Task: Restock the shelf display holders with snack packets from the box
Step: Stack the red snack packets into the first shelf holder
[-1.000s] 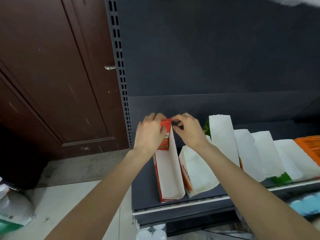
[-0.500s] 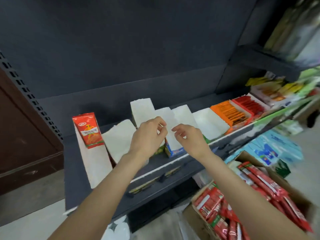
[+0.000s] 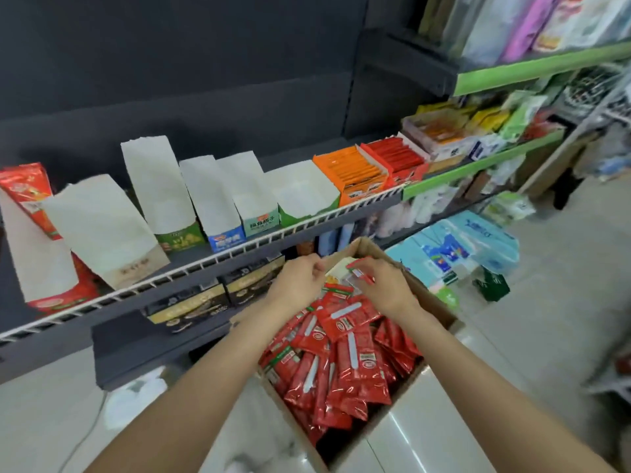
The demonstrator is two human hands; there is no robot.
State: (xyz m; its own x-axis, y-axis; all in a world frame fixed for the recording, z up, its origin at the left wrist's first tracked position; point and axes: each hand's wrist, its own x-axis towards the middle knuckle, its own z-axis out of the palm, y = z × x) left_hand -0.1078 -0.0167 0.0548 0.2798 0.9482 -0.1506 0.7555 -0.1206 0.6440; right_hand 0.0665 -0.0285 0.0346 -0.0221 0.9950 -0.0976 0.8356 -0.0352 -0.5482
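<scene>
Both hands have dropped from the shelf holders down into the cardboard box (image 3: 440,312) on the floor. My right hand (image 3: 386,285) pinches a red snack packet (image 3: 360,273) at the box's far end; my left hand (image 3: 297,279) hovers beside it, fingers curled, and whether it holds anything I cannot tell. More red packets (image 3: 341,363) fill the box. Above, white display holders (image 3: 153,186) stand on the shelf (image 3: 205,261)

Two bare hands (image 3: 297,281) (image 3: 386,285), one brown cardboard box (image 3: 440,312), six white-lined cardboard display holders (image 3: 157,186), two filled holders (image 3: 351,172), countless red snack packets (image 3: 345,356).
</scene>
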